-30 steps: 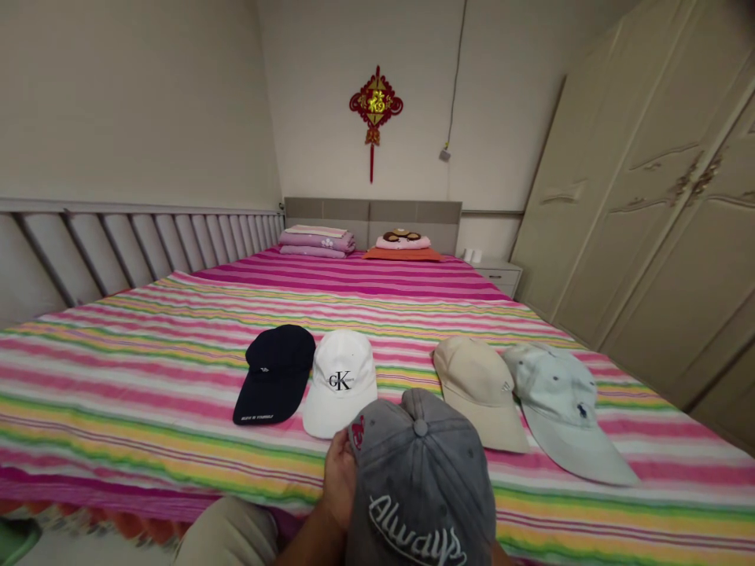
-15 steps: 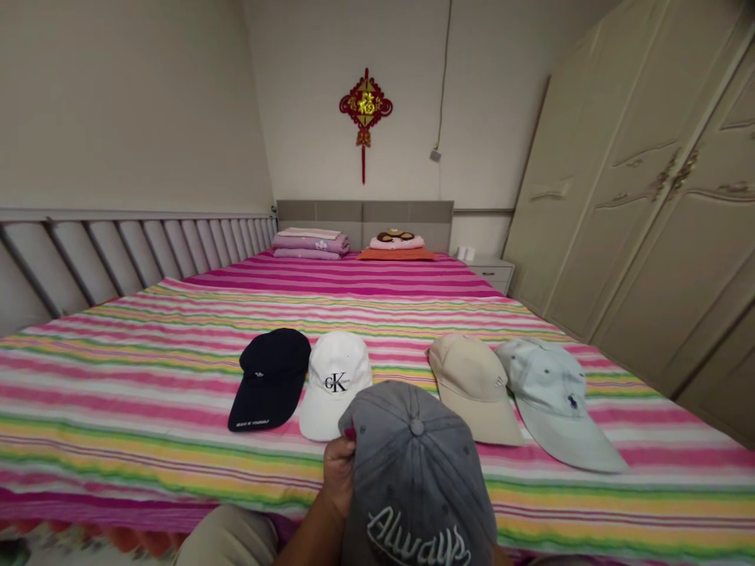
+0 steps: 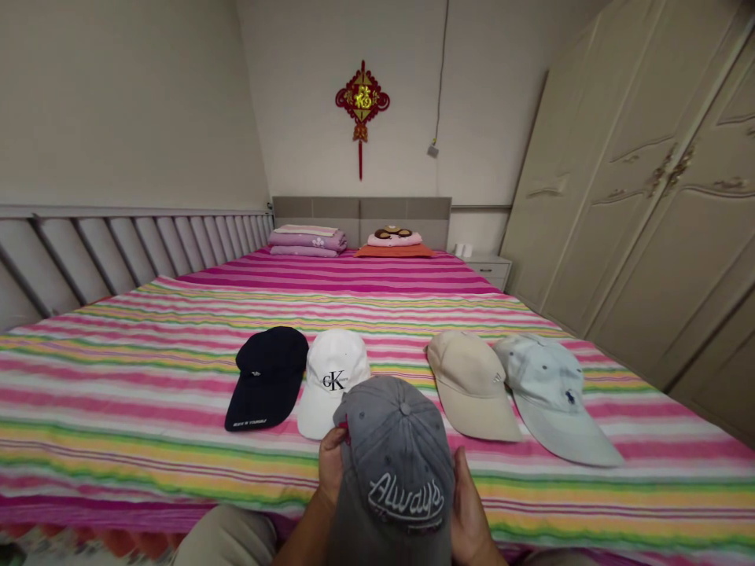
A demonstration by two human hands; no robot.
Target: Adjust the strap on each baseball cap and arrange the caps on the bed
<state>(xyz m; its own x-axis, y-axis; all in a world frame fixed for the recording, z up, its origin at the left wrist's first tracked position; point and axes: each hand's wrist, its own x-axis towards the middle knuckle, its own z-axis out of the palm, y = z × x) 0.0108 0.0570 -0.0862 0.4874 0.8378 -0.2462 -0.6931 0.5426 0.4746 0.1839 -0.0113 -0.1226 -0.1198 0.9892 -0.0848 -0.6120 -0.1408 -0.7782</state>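
A grey baseball cap (image 3: 406,440) with "Always" in white stitching is held up at the front, its brim pointing down toward me. At its left edge, my left hand (image 3: 331,465) is closed on the cap, thumb near a bit of red fabric. My right hand (image 3: 470,511) holds the cap's right side, thumb up along it and fingers hidden behind. Beyond lie a black cap (image 3: 268,373), a white cap (image 3: 333,365) with "CK"-like letters, a beige cap (image 3: 472,381) and a pale blue cap (image 3: 551,393). The grey cap partly covers the white one.
The caps lie on a bed with a striped sheet (image 3: 177,369). Folded purple bedding (image 3: 307,241) and a pink-and-orange stack (image 3: 394,246) sit by the headboard (image 3: 406,216). A railing (image 3: 141,244) runs along the left; a wardrobe (image 3: 637,196) stands right.
The grey cap has tilted back and lowered slightly, shifting left, so its lettering shows more fully. My right hand, earlier mostly hidden behind the cap, now shows at its right side.
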